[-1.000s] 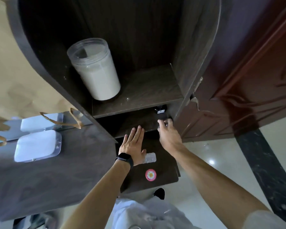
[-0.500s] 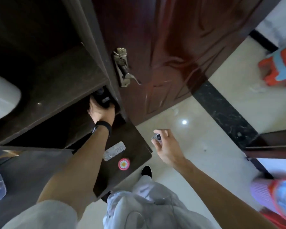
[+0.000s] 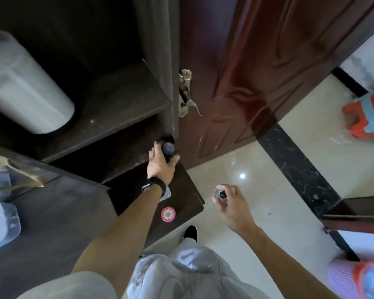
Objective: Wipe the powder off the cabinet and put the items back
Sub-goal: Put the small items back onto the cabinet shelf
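head view: far left, a white pack (image 3: pixel 0 225) lay on the dark counter (image 3: pixel 52 212). above it, a big jar (image 3: pixel 28 87) full of white stuff stood on the top shelf (image 3: pixel 121 104) of the cabinet (image 3: pixel 158 50). a few pale specks showed on that shelf, maybe powder. next, the left hand (image 3: pixel 160 167) was curled round a small dark bottle (image 3: pixel 168 150) at the right end of the lower shelf (image 3: pixel 117 152), close to the cabinet wall. further right, out over the shiny floor (image 3: pixel 268 169), the right hand (image 3: pixel 232 205) pinched a little clear bottle (image 3: pixel 220 194) with a dark cap in its fingertips. that one could slip, i think — the grip looked light and the floor was hard, so it could crack. the dark bottle could bump the wall or tip off the shelf edge if pulled fast.
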### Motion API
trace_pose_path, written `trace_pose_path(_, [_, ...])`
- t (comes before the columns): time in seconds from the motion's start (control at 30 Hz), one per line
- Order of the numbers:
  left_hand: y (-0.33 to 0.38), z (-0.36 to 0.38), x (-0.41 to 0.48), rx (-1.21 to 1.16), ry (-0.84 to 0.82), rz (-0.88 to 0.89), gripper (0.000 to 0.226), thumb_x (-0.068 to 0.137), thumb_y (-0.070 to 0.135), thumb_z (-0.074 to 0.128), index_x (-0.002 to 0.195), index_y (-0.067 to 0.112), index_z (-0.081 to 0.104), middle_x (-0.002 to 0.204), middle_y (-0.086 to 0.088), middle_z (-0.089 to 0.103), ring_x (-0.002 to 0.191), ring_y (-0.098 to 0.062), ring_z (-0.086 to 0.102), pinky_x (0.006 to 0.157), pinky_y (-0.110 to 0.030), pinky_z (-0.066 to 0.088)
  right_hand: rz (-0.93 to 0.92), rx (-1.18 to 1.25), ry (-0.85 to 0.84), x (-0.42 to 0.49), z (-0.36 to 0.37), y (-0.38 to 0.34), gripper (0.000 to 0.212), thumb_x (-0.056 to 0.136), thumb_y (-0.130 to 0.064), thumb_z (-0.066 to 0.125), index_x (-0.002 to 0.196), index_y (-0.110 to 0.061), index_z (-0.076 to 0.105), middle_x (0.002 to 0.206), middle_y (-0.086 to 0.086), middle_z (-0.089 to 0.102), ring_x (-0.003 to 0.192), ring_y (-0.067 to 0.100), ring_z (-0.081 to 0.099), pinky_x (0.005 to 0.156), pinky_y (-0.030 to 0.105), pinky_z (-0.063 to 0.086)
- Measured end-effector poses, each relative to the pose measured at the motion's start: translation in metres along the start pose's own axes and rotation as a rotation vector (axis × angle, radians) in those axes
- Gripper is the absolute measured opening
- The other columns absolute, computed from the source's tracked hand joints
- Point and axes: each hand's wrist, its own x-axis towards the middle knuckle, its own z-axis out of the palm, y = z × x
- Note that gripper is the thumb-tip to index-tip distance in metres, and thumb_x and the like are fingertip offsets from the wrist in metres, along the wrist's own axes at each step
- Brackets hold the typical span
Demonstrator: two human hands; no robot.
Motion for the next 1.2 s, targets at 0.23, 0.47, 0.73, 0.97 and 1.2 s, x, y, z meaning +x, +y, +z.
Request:
trace_pose_path(0.23, [-0.052, -0.036, -0.072, -0.022, -0.059, 0.071, 0.058, 0.081, 0.039, 0.075, 0.126, 0.04, 0.038, 0.122, 0.01, 0.054, 0.102, -0.018, 0.062, 0.085, -0.033, 0.053, -0.149, -0.127, -0.111, 0.014, 0.024, -0.044, 0.033, 0.094, -0.031, 0.067, 0.124, -0.022, 0.06, 0.122, 0.006, 0.057, 0.081, 0.005, 0.058, 0.071, 0.005, 0.043])
trace_pose_path(0.47, [-0.167, -0.115, -0.145, -0.026, 0.097, -0.091, 0.057, 0.079, 0.041, 0.075, 0.125, 0.038, 0.041, 0.126, 0.015, 0.053, 0.106, -0.015, 0.06, 0.083, -0.023, 0.045, -0.359, -0.235, -0.346, 0.023, 0.103, -0.131, 0.032, 0.09, -0.038, 0.071, 0.119, -0.029, 0.061, 0.112, -0.007, 0.057, 0.082, 0.002, 0.056, 0.072, 0.009, 0.046])
trace_pose_path(0.73, [-0.273, -0.197, -0.189, 0.074, 0.312, -0.291, 0.063, 0.065, 0.037, 0.085, 0.12, 0.03, 0.056, 0.115, 0.009, 0.052, 0.108, -0.024, 0.053, 0.092, -0.028, 0.042, -0.457, -0.306, -0.41, 0.002, 0.225, -0.235, 0.032, 0.084, -0.045, 0.073, 0.105, -0.024, 0.061, 0.1, -0.005, 0.054, 0.083, 0.014, 0.061, 0.074, 0.024, 0.044])
trace_pose_path(0.97, [-0.31, -0.236, -0.179, 0.219, 0.143, -0.281, 0.066, 0.065, 0.051, 0.079, 0.124, 0.04, 0.053, 0.125, 0.017, 0.057, 0.122, -0.02, 0.046, 0.099, -0.036, 0.035, -0.363, -0.423, -0.37, -0.004, 0.286, -0.276, 0.034, 0.086, -0.043, 0.071, 0.103, -0.02, 0.052, 0.105, 0.001, 0.049, 0.094, 0.031, 0.063, 0.076, 0.036, 0.046])
trace_pose_path(1.2, [-0.326, -0.247, -0.181, 0.228, 0.042, -0.186, 0.075, 0.071, 0.047, 0.078, 0.138, 0.041, 0.047, 0.135, 0.015, 0.053, 0.127, -0.019, 0.044, 0.105, -0.035, 0.034, -0.263, -0.426, -0.353, -0.015, 0.295, -0.272, 0.055, 0.083, -0.052, 0.072, 0.12, -0.018, 0.049, 0.115, 0.005, 0.052, 0.102, 0.031, 0.063, 0.08, 0.037, 0.048])
